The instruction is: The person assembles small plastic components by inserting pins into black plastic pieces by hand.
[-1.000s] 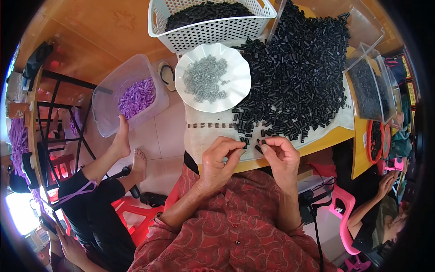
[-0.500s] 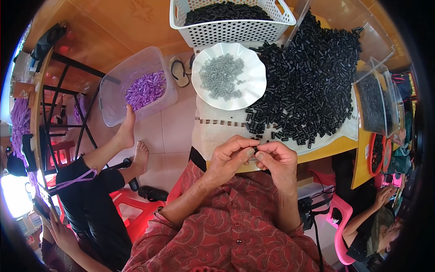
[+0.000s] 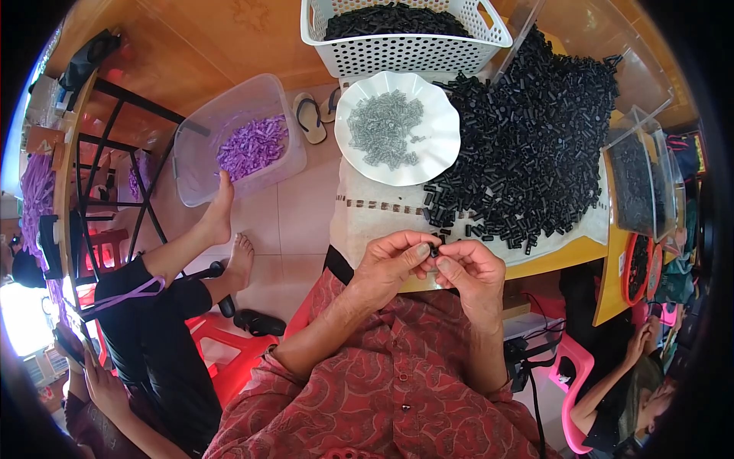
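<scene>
A small black plastic tube [image 3: 433, 249] is pinched between the fingertips of both hands, just off the table's near edge. My left hand [image 3: 388, 268] has its thumb and forefinger closed on the tube. From the other side my right hand [image 3: 475, 277] meets it, thumb and forefinger pressed together at the tube. Fingers cover most of it, so any smaller part there is hidden. Beyond the hands, many loose black tubes [image 3: 527, 153] lie heaped on a pale cloth [image 3: 367, 222]. A white wavy-rimmed plate [image 3: 440, 157] left of the heap holds small clear pieces [image 3: 386, 126].
A white perforated basket [image 3: 405, 57] of black parts stands at the back. Clear bins [image 3: 638, 183] line the right side. On the floor at left sits a translucent tub [image 3: 195, 164] with purple pieces. People sit at both sides, one on a pink chair [image 3: 569, 382].
The whole view has shifted slightly, so the table things appear further right. More of the black tube shows between my fingertips; both hands stay in their pinch.
</scene>
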Tool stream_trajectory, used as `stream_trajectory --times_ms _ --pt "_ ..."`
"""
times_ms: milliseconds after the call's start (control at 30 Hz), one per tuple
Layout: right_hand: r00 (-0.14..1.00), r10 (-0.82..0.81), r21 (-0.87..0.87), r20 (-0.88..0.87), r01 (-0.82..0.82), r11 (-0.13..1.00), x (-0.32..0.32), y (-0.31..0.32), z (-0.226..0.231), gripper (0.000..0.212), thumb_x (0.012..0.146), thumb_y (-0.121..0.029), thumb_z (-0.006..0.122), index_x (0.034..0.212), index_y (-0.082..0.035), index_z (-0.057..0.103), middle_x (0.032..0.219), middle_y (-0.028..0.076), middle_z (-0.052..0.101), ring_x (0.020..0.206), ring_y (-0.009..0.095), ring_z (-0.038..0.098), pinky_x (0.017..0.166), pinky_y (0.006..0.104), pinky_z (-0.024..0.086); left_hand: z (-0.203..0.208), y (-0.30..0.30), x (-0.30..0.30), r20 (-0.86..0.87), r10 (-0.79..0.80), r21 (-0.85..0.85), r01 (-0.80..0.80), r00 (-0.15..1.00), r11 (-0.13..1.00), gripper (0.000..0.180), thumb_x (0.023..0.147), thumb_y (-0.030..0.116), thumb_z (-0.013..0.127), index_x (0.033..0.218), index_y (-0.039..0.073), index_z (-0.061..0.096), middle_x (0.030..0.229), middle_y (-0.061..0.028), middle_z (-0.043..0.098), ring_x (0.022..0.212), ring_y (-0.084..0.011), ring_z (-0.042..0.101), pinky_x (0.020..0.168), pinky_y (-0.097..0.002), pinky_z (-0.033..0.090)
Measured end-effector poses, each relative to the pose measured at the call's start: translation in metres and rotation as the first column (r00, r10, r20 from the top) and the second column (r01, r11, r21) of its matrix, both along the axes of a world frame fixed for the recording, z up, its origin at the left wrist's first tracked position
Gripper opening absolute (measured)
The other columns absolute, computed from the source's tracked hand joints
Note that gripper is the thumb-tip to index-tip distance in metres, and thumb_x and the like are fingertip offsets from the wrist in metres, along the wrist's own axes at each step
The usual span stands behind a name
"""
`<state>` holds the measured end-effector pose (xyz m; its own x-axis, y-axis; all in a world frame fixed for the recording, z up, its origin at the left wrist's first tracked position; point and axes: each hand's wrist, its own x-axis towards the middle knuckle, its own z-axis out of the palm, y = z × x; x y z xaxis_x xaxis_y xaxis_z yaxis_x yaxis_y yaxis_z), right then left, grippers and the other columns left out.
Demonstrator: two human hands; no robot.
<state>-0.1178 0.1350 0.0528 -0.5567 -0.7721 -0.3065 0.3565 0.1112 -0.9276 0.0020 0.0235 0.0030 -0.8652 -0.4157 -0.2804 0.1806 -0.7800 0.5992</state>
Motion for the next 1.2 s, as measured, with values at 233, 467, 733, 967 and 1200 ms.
stream_trajectory --times_ms 233,467,733,967,1200 --pt "0.96 -0.017 -0.11 -0.278 -0.015 0.994 0.006 -0.004 -0.007 0.011 0.087 0.004 0.061 0.098 0.004 0.063 0.09 0.005 0.059 0.077 0.009 0.06 0.067 0.0205 0.048 0.002 0.0 -0.002 -0.01 0.001 0.014 -0.001 1.0 1.0 0.022 0.095 0.012 0.054 0.111 -0.001 0.062 0.09 -0.0052 0.064 0.078 -0.0103 0.059 0.069 -0.0241 0.05" --pt "0.974 -0.004 -0.089 -0.225 -0.017 0.996 0.007 -0.005 -0.005 0.011 0.088 0.003 0.059 0.099 0.005 0.062 0.091 0.005 0.056 0.076 0.008 0.055 0.068 0.02 0.045 0.004 -0.001 -0.002 -0.01 0.004 0.066 -0.003 1.0 0.998 0.021 0.095 0.014 0.055 0.109 0.0 0.063 0.089 -0.0044 0.064 0.077 -0.0104 0.058 0.068 -0.0241 0.049" --pt "0.976 -0.021 -0.108 -0.215 -0.003 0.994 0.008 -0.006 -0.008 0.009 0.088 0.002 0.06 0.097 0.005 0.061 0.09 0.005 0.056 0.076 0.009 0.056 0.067 0.0203 0.045 0.005 -0.001 -0.004 -0.014 0.004 0.109 -0.002 1.0 0.994 0.021 0.095 0.013 0.055 0.109 0.0 0.063 0.089 -0.0042 0.063 0.077 -0.0102 0.058 0.069 -0.0239 0.049" --pt "0.798 -0.018 -0.048 -0.602 -0.014 0.999 0.009 -0.009 -0.01 0.008 0.085 -0.001 0.065 0.092 0.002 0.062 0.083 0.008 0.058 0.07 0.013 0.059 0.06 0.0237 0.047 0.011 0.001 -0.004 -0.026 0.045 0.023 -0.044 0.999 0.999 0.021 0.095 0.012 0.055 0.109 -0.001 0.062 0.089 -0.0045 0.063 0.076 -0.0096 0.058 0.069 -0.0234 0.049" --pt "0.601 -0.016 -0.049 -0.799 -0.038 0.998 0.011 -0.024 -0.001 0.006 0.085 0.0 0.063 0.091 0.0 0.061 0.083 0.011 0.059 0.068 0.02 0.06 0.058 0.029 0.048 0.008 -0.008 0.001 0.011 0.063 -0.075 -0.062 0.998 0.995 0.02 0.094 0.008 0.054 0.111 0.0 0.062 0.099 -0.0069 0.065 0.08 -0.0115 0.059 0.072 -0.0251 0.05"
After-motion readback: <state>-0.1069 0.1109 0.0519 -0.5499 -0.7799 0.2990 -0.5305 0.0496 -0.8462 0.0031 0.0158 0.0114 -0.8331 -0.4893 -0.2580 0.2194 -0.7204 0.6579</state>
